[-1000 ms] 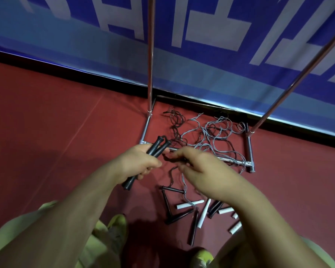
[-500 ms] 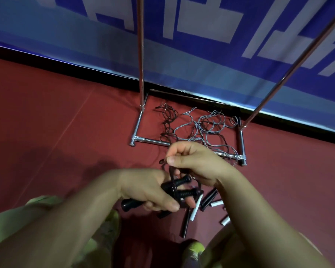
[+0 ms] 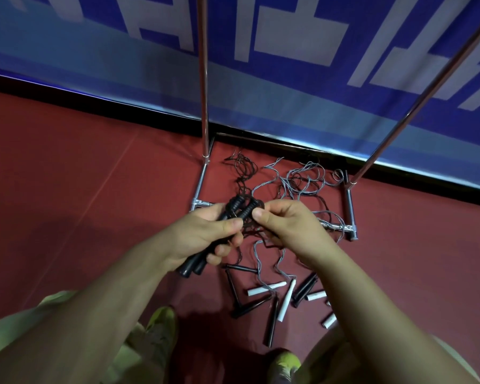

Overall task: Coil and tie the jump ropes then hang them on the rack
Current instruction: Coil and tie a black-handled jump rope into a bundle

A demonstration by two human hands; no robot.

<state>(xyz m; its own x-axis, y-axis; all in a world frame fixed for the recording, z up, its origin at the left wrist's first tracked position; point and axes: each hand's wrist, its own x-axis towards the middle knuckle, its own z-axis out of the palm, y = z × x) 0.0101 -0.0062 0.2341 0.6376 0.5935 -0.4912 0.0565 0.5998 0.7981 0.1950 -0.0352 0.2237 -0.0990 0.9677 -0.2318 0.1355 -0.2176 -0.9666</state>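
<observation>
Red floor (image 3: 67, 189) | left hand (image 3: 205, 236) grips black handles (image 3: 234, 214) | right hand (image 3: 286, 225) pinches cord

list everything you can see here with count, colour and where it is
pair of ribbed black rope handles: two, black, gripped side by side in the left hand
thin dark cord: one, dark, pinched at the handle tops
loose black handles: several, black, floor near the feet
white handles: about five, white, floor, lower right
tangled grey and dark cords: one pile, floor inside the rack base
chrome metal rack: one, silver, against the blue banner
yellow-green shoes: two, bottom edge
left hand: grips the pair
right hand: pinches the cord
</observation>
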